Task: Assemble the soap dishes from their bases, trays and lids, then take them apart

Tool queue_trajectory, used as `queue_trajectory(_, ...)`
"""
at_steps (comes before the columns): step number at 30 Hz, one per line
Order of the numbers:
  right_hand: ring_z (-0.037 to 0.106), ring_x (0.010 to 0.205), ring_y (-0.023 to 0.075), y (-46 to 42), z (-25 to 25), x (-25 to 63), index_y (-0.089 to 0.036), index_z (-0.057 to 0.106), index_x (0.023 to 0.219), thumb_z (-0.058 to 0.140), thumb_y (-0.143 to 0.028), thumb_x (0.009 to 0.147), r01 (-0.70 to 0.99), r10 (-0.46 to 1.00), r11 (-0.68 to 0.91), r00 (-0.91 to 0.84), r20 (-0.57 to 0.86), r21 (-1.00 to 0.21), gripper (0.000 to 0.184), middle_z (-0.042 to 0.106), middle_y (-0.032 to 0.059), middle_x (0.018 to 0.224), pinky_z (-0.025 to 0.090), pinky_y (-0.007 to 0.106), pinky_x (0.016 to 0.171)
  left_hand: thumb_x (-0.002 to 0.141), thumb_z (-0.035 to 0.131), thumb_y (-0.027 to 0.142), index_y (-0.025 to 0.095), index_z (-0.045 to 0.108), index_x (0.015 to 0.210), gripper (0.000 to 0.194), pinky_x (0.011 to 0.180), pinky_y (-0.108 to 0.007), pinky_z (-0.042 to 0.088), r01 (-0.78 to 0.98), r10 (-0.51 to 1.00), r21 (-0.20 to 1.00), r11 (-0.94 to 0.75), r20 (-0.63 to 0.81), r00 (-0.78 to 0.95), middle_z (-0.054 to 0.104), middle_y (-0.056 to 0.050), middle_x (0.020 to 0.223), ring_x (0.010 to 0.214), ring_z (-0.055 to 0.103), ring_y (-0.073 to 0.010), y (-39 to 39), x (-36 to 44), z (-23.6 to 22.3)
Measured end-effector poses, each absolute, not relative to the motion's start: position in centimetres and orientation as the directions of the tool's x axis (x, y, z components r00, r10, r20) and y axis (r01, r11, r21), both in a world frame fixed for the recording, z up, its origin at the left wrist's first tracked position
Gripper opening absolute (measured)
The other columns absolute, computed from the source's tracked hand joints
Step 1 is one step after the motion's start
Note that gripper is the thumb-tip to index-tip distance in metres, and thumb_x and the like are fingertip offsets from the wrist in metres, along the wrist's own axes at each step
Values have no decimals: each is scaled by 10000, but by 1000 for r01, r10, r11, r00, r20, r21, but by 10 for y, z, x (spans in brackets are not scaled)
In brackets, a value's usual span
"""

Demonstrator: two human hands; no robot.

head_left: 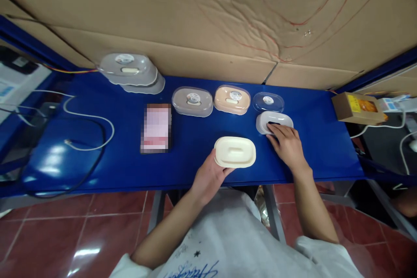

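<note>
My left hand [211, 176] is closed round the left end and underside of a cream oval plastic box [235, 153], lifted near the table's front edge. A raised bar runs along the middle of its upper face. To the right, my right hand [288, 145] grips a white oval plastic box [275, 118] standing on the table. Its fingertips are at the dark opening in the box's top, and the thumb lies by the near side. Behind that box lies a clear oval cover [268, 102] with a round label.
A peach box [232, 100], a grey box [192, 102] and stacked grey covers [125, 68] line the blue table's [124, 173] back. A phone-like object with a blurred screen [155, 128] lies left, near a white cable [107, 119]. At the right end is a cardboard box [356, 108].
</note>
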State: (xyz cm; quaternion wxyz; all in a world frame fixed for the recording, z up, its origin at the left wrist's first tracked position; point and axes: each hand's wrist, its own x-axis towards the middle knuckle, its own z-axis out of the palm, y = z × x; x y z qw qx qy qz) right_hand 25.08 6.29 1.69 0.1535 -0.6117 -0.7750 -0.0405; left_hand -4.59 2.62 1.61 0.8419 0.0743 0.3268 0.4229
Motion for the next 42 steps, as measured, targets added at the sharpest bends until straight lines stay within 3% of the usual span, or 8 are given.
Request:
queue_trajectory(7,705,1288,312,25,33,193,-329,572,1557,636,-351,1077,802,874,471,-367,319,-367,485,761,92,1380,537,502,1041,1047,609,504,295,732,1330,374,1265,-562,461,-672,752,380,636,-503,427,687,-22,1533,1565,498,-315,32,-36,13)
queue_trajectory(13,697,1293,280,11,43,151,-337,457,1641,640,-305,1080,733,809,582,-480,339,-352,591,756,74,1390,540,497,1084,1021,648,572,230,701,1389,505,1202,-558,513,-662,770,411,626,-456,445,677,-116,1529,1548,502,-363,32,-38,19)
queue_trajectory(18,644,1387,295,25,40,162,-369,471,1640,580,-386,1100,673,789,613,-549,276,-414,550,694,63,1493,541,527,1141,958,787,389,297,637,1472,543,1244,-573,463,-669,830,508,543,-448,333,677,-91,1530,1512,548,-340,30,-44,24)
queue_trajectory(22,526,1523,340,79,32,210,-355,466,1648,416,-393,1130,811,891,421,-286,353,-407,522,578,73,1634,429,606,1250,969,769,427,310,603,1518,586,1249,-665,428,-682,836,509,524,-462,298,631,-91,1592,1567,474,-391,30,-52,24)
queue_trajectory(27,368,1617,414,128,14,260,-205,341,1702,458,-457,1099,952,970,199,-158,186,-233,664,433,203,1719,243,727,1294,983,745,400,321,593,1528,571,1274,-670,393,-692,839,516,506,-482,254,617,-74,1611,1606,418,-383,30,-62,22)
queue_trajectory(31,472,1526,428,109,7,269,-251,543,1575,600,-559,1042,949,960,247,-212,181,-194,618,535,203,1595,313,714,1248,988,736,411,290,630,1491,528,1268,-651,410,-693,830,507,513,-499,249,623,-80,1603,1594,432,-385,30,-66,21)
queue_trajectory(35,496,1510,440,84,14,266,-268,544,1555,702,-633,964,907,967,238,-188,173,-346,712,507,206,1611,409,701,1204,987,741,400,286,647,1479,514,1254,-621,438,-680,826,507,530,-490,278,633,-80,1592,1568,470,-376,31,-66,19)
queue_trajectory(42,591,1447,348,53,49,213,-333,593,1502,706,-392,1004,737,900,428,-295,321,-523,514,623,111,1534,516,563,1196,948,784,493,274,684,1431,539,1225,-593,468,-638,792,495,591,-505,342,697,-94,1507,1520,525,-388,30,-62,17)
